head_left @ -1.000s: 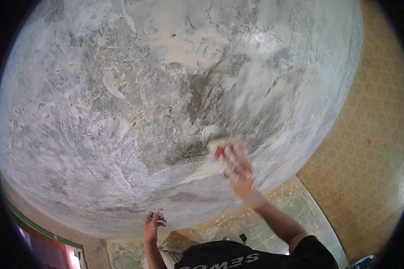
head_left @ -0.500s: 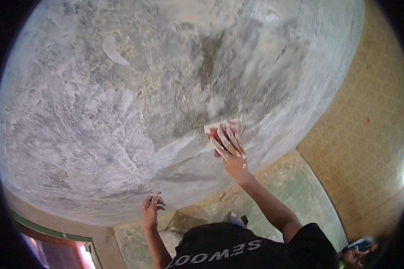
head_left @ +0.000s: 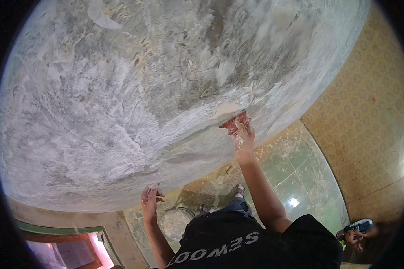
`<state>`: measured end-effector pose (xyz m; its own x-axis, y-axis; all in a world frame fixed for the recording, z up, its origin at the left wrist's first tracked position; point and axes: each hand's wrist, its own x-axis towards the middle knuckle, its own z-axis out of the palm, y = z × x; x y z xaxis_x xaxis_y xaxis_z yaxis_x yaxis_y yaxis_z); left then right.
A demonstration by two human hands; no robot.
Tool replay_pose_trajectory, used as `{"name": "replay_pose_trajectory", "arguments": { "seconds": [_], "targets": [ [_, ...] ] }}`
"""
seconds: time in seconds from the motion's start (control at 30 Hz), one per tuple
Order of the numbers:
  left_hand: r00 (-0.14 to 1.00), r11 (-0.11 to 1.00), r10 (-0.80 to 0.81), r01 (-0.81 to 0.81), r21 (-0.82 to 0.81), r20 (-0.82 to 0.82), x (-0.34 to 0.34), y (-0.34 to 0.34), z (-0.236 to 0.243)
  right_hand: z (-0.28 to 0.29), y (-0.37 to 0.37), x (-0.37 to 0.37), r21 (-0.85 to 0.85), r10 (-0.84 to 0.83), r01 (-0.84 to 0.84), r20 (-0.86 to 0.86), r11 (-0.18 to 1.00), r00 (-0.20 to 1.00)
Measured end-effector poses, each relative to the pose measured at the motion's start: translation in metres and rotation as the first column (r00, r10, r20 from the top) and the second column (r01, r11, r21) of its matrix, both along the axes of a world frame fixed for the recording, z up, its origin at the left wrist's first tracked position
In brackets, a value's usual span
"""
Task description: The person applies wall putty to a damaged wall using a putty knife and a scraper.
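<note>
My right hand [head_left: 243,135] is closed on a red putty spreader [head_left: 236,122], its blade edge against the grey, patchily skimmed wall [head_left: 121,98]. Whitish putty smears the spreader and my fingers. A fresh pale patch of putty [head_left: 226,108] lies on the wall just above the blade. Lower down and to the left, my left hand [head_left: 152,198] hangs in front of the wall's lower part, fingers loosely bent and apart. Pale putty coats its fingertips, and no tool shows in it.
Below is a green tiled floor [head_left: 286,180] with splatters, and a round whitish container [head_left: 177,223] near my feet. A yellowish patterned wall [head_left: 368,98] stands at right, and a person [head_left: 357,233] sits by its base. A framed window [head_left: 72,246] is at lower left.
My right hand has turned the spreader from flat under the fingers to edge-on, moving slightly up and right. Pale putty now shows above it. My view has shifted, bringing my feet into sight.
</note>
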<state>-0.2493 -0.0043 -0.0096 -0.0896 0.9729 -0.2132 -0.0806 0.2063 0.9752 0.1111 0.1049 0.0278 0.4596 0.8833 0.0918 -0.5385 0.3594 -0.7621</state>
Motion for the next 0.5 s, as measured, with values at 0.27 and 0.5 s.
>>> {"name": "replay_pose_trajectory", "arguments": {
  "seconds": [0.27, 0.5],
  "targets": [
    [0.998, 0.997, 0.043, -0.04, -0.072, 0.036, -0.013, -0.013, -0.011, 0.065, -0.023, -0.032, 0.179, 0.006, -0.022, 0.089, 0.984, 0.996],
    [0.999, 0.999, 0.035, -0.034, -0.026, 0.015, -0.013, -0.003, -0.003, 0.154, -0.046, -0.013, 0.274, 0.045, -0.015, -0.101, 0.962, 0.994]
  ]
}}
